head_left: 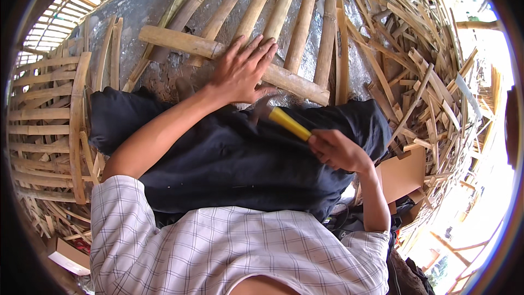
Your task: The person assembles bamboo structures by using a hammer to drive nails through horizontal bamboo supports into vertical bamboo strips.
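My left hand (244, 72) lies open, fingers spread, over the middle of a thick bamboo crosspiece (299, 83). Several long bamboo slats (301, 24) run away from this crosspiece toward the far side, side by side with gaps between them. In my right hand (339, 150) is a hammer (290, 123) with a yellow handle, gripped near the handle's lower end. The hammer's head is blurred and hangs just below the crosspiece, close to my left hand's thumb side, above my dark trousers. Whether the head touches the bamboo I cannot tell.
A slatted bamboo panel (45, 129) stands at the left. Split bamboo offcuts (431, 90) are heaped along the right. A cardboard box (403, 176) sits by my right elbow, and another small box (68, 255) is at the lower left. Grey flooring (143, 8) shows beyond my knees.
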A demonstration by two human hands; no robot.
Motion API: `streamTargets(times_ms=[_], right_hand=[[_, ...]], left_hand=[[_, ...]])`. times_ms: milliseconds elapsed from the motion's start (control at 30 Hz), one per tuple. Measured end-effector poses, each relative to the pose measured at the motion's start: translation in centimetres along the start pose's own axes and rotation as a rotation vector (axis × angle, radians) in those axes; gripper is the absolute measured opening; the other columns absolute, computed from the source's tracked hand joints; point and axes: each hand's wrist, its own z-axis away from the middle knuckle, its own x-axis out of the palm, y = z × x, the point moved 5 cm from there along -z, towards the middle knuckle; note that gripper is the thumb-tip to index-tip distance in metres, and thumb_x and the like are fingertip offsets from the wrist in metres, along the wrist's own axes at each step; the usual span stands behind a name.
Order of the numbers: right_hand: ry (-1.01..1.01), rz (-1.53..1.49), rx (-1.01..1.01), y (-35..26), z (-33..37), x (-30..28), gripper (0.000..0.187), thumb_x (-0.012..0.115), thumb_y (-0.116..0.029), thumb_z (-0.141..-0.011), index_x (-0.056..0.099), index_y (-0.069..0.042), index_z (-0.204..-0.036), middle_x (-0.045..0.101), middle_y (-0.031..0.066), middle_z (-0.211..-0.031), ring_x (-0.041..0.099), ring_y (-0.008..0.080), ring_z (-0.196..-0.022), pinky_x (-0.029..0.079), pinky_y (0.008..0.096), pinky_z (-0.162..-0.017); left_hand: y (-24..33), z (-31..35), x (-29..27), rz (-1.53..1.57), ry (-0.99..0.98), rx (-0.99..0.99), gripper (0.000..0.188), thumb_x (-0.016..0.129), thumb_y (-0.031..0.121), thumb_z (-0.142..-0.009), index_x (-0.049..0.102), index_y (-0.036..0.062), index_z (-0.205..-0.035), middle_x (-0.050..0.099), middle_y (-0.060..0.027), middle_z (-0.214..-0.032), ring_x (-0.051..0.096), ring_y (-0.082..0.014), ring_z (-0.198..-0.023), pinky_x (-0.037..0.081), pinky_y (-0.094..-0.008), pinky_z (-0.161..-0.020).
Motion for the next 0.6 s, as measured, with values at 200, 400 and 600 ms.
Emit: streamTargets(times_ms=[200, 400, 600], right_hand=[[0.327, -0.572, -0.249, -0.4, 1.5, -4.6, 0.037, 0.044, -0.042, -0.113, 0.045, -0.011, -0.093, 0.038, -0.0029, -0.065, 0.031, 0.0038, -0.046, 0.021, 0.0235, -0.038], [0.289, -0.372, -0.016, 1.3, 0.2, -3.4, 0.035, 0.045, -0.043, -0.113, 0.046, -0.013, -0.096, 0.034, -0.0060, -0.063, 0.027, 0.0033, -0.044, 0.018, 0.0218, -0.038], [0.563, -0.583, -0.262, 1.3, -0.1, -5.0, 0.030, 0.045, -0.037, -0.113, 0.048, -0.011, -0.099, 0.038, -0.0039, -0.062, 0.032, 0.0060, -0.042, 0.023, 0.0240, -0.037]], left_hand=[[-0.2, -0.1, -0.3, 0.014, -0.015, 0.005, 0.097, 0.067, 0.067, -0.087, 0.047, -0.0019, -0.152, 0.049, -0.0155, -0.158, 0.046, -0.0307, -0.146, 0.032, -0.0529, -0.122], [0.3, -0.1, -0.4, -0.021, -0.077, -0.013, 0.100, 0.068, 0.066, -0.086, 0.043, -0.0019, -0.154, 0.047, -0.0136, -0.159, 0.043, -0.0309, -0.148, 0.030, -0.0515, -0.123], [0.2, -0.1, -0.3, 0.014, -0.047, -0.008, 0.101, 0.069, 0.067, -0.085, 0.043, -0.0014, -0.154, 0.047, -0.0134, -0.159, 0.043, -0.0314, -0.148, 0.030, -0.0530, -0.123]])
